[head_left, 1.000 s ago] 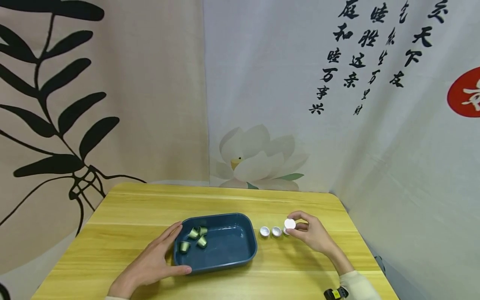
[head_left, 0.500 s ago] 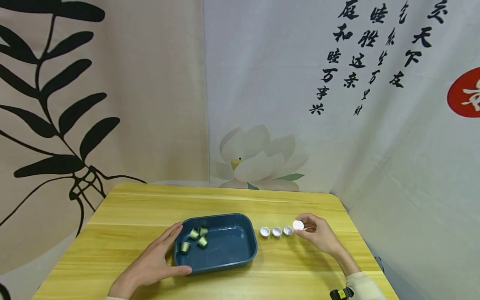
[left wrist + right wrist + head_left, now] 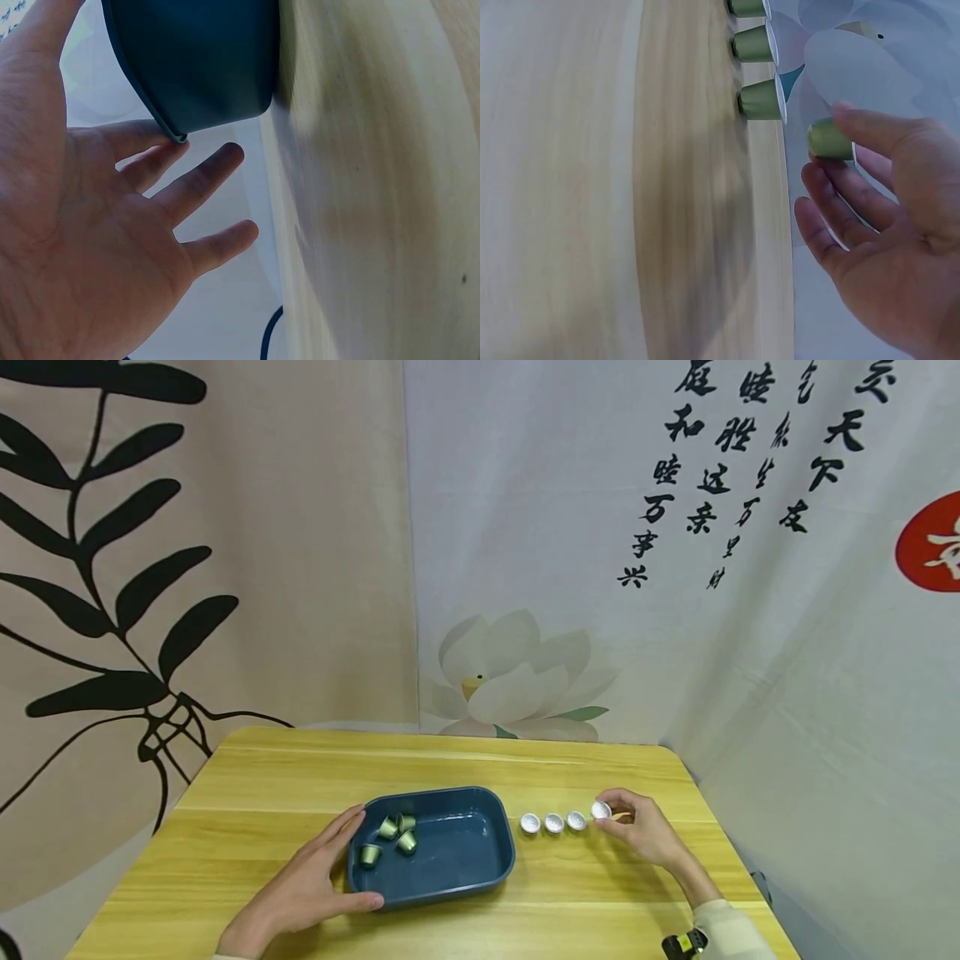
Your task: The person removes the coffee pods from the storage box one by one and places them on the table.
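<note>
In my right hand (image 3: 641, 831), thumb and fingertips pinch a green coffee capsule (image 3: 829, 140), its white face up. The right wrist view shows it a little off the wooden table (image 3: 682, 225). To its left in the head view stand three capsules in a row, the nearest being a capsule (image 3: 576, 821) with its white face up and narrow end down. My left hand (image 3: 303, 877) spans the left end of a dark blue tray (image 3: 450, 891), fingers spread and mostly straight, touching its rim. Several green capsules (image 3: 406, 843) lie in the tray's left part.
A wall cloth (image 3: 525, 527) with a printed flower and black writing hangs behind the table. Bare wood (image 3: 570, 902) lies in front of the row. A black device (image 3: 684, 945) sits at the right sleeve.
My right hand has moved right with its capsule, past the third one in the row, and has come slightly lower beside it. The left hand and the tray have stayed in place.
</note>
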`<state>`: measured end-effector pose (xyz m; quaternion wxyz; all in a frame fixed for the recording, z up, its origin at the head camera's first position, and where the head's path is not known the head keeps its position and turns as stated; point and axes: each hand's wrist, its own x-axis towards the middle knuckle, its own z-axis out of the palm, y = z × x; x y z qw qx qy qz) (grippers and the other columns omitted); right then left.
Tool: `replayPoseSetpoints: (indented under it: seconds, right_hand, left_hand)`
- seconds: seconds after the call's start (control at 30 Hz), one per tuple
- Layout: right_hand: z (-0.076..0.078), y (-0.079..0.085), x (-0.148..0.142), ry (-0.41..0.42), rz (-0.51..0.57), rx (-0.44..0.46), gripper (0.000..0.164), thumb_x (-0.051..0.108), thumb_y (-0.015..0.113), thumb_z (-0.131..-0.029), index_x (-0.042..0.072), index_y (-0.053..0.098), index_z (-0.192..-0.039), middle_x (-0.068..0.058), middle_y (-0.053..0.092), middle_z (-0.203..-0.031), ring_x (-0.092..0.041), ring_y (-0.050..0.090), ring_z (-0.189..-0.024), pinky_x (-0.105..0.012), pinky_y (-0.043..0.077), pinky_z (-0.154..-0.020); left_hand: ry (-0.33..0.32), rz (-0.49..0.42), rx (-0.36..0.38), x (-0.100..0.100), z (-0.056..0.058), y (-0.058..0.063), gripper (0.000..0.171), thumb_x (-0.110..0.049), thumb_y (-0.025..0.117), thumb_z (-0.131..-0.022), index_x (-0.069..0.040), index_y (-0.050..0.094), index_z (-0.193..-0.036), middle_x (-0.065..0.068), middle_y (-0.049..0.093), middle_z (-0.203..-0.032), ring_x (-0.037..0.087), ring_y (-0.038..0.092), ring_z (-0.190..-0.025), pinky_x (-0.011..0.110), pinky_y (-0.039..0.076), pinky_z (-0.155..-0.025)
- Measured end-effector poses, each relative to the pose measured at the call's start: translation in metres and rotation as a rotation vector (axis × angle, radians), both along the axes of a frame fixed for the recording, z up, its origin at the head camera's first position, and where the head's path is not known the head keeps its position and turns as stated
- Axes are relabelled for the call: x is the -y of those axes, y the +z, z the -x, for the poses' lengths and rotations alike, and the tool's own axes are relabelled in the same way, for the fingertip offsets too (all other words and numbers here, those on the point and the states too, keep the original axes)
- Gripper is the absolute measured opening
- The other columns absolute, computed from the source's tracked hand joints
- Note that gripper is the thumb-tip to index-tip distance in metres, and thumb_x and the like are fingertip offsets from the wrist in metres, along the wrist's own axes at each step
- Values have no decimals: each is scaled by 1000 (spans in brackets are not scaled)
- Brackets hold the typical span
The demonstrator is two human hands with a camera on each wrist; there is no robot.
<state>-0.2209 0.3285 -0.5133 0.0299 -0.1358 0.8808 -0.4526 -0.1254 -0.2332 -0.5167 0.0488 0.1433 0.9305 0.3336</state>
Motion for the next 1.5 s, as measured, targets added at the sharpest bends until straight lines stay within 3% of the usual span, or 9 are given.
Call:
replayPoseSetpoints:
  seconds: [0.27, 0.6, 1.17, 1.5]
  right_hand:
    - [2, -6, -1, -12, -94, -1, 41, 11, 81, -104, -4, 70, -141, -14, 82, -127, -24, 76, -117, -24, 65, -92]
    - [4, -12, 3, -20, -140, 4, 34, 11, 78, -107, -2, 72, -138, -14, 81, -125, -22, 74, -114, -31, 66, -93]
    - [6, -20, 3, -21, -159, 23, 27, 6, 78, -106, 0, 75, -131, -12, 80, -125, -25, 76, -116, -41, 67, -100]
    - [5, -22, 3, -24, -155, 27, 27, 5, 78, -105, 0, 75, -131, -11, 80, -124, -25, 75, -116, -41, 67, -100]
  left_hand:
    - [-12, -19, -7, 1, 0, -1, 131, -71, 91, -85, -6, 28, -180, 17, 24, -189, 56, 38, -167, 77, 47, -122]
    - [-12, -27, 4, 1, 0, -1, 131, -71, 90, -86, -7, 26, -180, 17, 23, -189, 56, 37, -167, 77, 46, -123]
    - [-11, -26, 6, 2, 0, 0, 131, -70, 91, -85, -8, 26, -180, 16, 23, -190, 55, 36, -168, 78, 46, -123]
    - [-7, -19, 4, 2, 0, -1, 132, -71, 91, -85, -8, 26, -180, 16, 23, -189, 55, 37, -167, 78, 46, -122]
